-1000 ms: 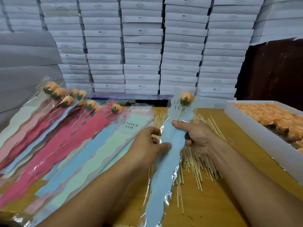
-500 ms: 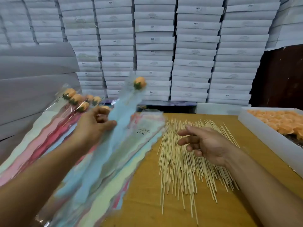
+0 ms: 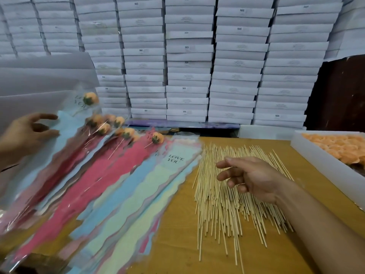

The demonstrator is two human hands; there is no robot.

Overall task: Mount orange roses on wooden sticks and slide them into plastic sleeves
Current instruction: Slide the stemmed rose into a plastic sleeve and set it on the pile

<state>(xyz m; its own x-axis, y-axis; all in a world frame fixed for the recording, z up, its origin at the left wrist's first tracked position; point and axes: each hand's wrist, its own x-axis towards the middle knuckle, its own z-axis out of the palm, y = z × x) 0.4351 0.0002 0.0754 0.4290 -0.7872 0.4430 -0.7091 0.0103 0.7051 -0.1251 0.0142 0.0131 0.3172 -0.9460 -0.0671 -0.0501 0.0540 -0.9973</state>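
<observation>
Laying the finished rose in its blue sleeve [image 3: 65, 123] on top of the done pile at the table's left edge. My left hand [image 3: 25, 133] sits at the sleeve's left margin, fingers spread and nearly straight, fingertips at the film; not gripping anything. Can't tell whether they actually touch it, that side is motion-blurred.

To do this bit well, I judge: let the sleeve settle flat, rose head [image 3: 89, 98] pointing to the far edge like the other sleeved roses [image 3: 110, 123], so the stack stays fanned and heads don't get crushed. Don't drag the film sideways, it's slick and the pile would slide.

My right hand [image 3: 250, 178] hovers over the wooden sticks [image 3: 221, 204] spread mid-table, palm down, fingers loosely curled, index and thumb apart, holding nothing. Wrist comes in from the near right corner. Next up is probably a stick: pinch one only, near an end, roll it off its neighbours so it doesn't lift a bunch.

Loose orange roses [image 3: 335, 147] are in the white tray [image 3: 316, 161] at the right edge. Empty sleeves [image 3: 173, 161], top one printed "LOVE YOU", lie between the finished pile and the sticks.
</observation>
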